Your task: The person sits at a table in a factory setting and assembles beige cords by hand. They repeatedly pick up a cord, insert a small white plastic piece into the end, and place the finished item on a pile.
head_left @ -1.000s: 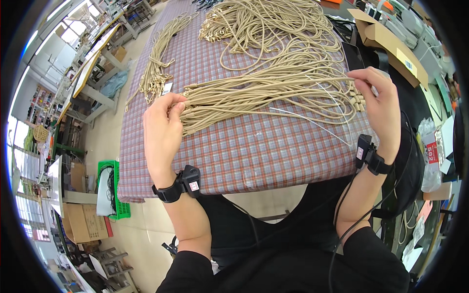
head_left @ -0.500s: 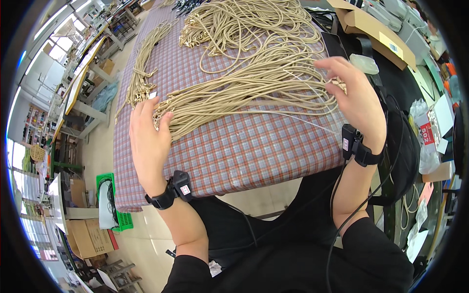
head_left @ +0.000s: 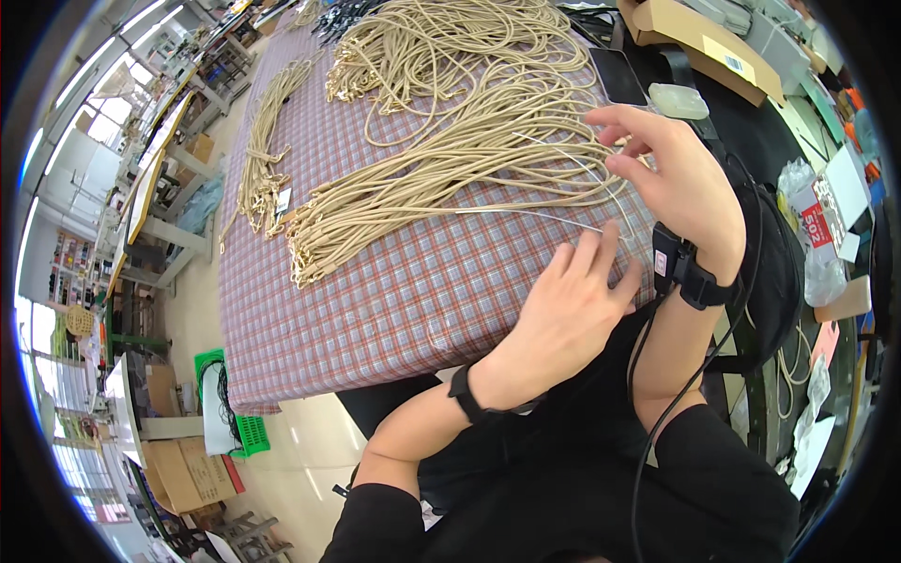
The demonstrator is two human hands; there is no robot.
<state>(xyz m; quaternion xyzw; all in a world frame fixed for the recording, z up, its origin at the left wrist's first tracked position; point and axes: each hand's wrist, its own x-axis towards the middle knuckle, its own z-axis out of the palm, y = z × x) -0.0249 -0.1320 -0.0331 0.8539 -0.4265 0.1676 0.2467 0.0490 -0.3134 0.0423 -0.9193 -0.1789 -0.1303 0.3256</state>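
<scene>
A bundle of beige cords lies across the checked cloth, with gold-coloured metal clasps gathered at its left end. A thin white strip loops around the bundle's right part, both its ends toward the right. My left hand is over the cloth at the front right, fingers apart, its fingertips by the lower stretch of the strip; I see no firm grip. My right hand hovers at the bundle's right end, fingers curved and thumb apart, with nothing visible between them.
More beige cords are heaped at the back, and a smaller bundle lies at the left. A dark flat device, a clear plastic block and an open cardboard box stand at the right. A black cable runs along my right arm.
My left hand has left the clasp end of the bundle and crossed right to the white strip. My right hand stays near the bundle's right end, its fingers still apart.
</scene>
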